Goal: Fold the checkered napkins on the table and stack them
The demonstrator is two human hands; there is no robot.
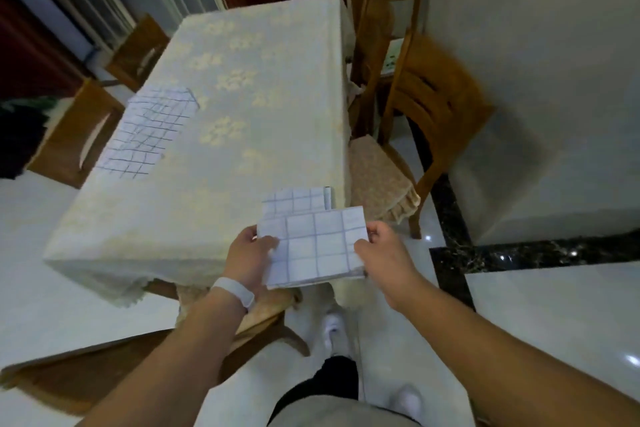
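A folded white napkin with blue check lines (317,246) is held up over the near right corner of the table (194,211). My left hand (251,251) grips its left edge and my right hand (384,253) grips its right edge. Just behind it, a second folded checkered napkin (298,199) lies flat on the table by the right edge. An unfolded checkered napkin (149,130) lies spread at the table's left edge, partly hanging over it.
The table carries a pale cloth with a flower pattern. Wooden chairs stand on the right (415,107), on the left (79,135) and at the near end (104,371). My legs and white shoes (334,329) are on the glossy tile floor below.
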